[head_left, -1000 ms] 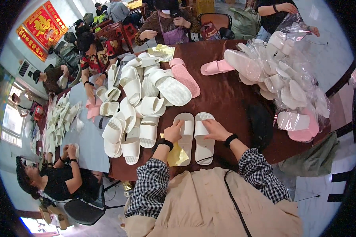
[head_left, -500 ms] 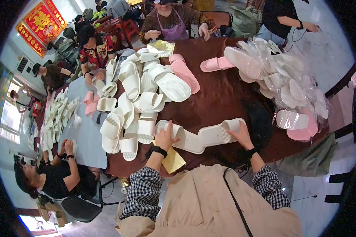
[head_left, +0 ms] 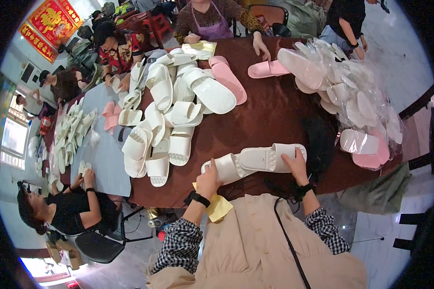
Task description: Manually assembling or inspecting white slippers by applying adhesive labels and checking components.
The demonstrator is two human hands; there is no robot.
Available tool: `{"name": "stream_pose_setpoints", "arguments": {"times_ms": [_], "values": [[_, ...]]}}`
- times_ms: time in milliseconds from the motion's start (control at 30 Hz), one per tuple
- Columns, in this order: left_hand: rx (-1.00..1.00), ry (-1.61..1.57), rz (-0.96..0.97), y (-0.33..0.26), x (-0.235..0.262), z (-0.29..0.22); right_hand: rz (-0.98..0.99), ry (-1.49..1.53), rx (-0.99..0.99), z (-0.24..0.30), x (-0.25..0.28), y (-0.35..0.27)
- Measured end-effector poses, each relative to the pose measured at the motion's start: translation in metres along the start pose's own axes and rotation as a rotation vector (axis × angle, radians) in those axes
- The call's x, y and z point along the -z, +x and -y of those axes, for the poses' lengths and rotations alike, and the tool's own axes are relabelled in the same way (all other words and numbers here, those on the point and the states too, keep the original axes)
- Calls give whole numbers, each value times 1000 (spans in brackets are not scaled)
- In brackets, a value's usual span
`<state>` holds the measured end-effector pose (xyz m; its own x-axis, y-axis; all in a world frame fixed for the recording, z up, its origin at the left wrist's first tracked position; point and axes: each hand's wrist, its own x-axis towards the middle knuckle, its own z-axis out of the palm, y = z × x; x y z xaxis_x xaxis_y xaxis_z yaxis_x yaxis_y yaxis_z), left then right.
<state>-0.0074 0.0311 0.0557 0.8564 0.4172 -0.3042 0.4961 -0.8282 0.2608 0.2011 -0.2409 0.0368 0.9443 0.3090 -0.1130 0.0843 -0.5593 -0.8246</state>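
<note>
Along the near edge of the dark brown table (head_left: 275, 115), 2 white foam slippers (head_left: 255, 161) are lying end to end on their sides, overlapping in the middle. The left hand (head_left: 208, 179) is gripping the left slipper's end, fingers curled around it and thumb on top. The right hand (head_left: 296, 166) is resting on the right slipper's end, fingers pressed together over its edge. Under the left wrist, a yellow paper sheet (head_left: 218, 207) is hanging off the table edge.

Beyond the left hand, a loose heap of white slippers (head_left: 169, 120) is crowding the table's left half, with 2 pink slippers (head_left: 229, 79) lying at its far side and another pink slipper (head_left: 267, 70) nearer the middle. To the right, a pile of slippers in clear plastic bags (head_left: 352, 91) is filling that side, and a black cloth (head_left: 318, 144) is lying just beside the right hand. Other people are sitting around the far and left sides.
</note>
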Motion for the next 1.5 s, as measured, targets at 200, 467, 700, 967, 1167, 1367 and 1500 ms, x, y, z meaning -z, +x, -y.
{"name": "stream_pose_setpoints", "arguments": {"times_ms": [200,467,700,967,1167,1367,1500], "values": [[-45,-3,-120,-7,-9,18,85,133,-8,16,1,-1],[-33,-34,-107,-4,-12,8,290,44,177,23,-45,4],[-113,-39,-235,-1,-23,16,363,-88,328,44,-85,-4],[-71,-39,-155,-3,-15,14,273,-311,353,66,-105,-37],[-109,-74,-144,0,-15,22,380,-40,245,20,-106,-6],[-37,-266,-192,-10,-16,37,570,467,44,29,-98,-8],[128,-665,-220,-22,-13,52,562,484,-30,34,-92,-11]]}}
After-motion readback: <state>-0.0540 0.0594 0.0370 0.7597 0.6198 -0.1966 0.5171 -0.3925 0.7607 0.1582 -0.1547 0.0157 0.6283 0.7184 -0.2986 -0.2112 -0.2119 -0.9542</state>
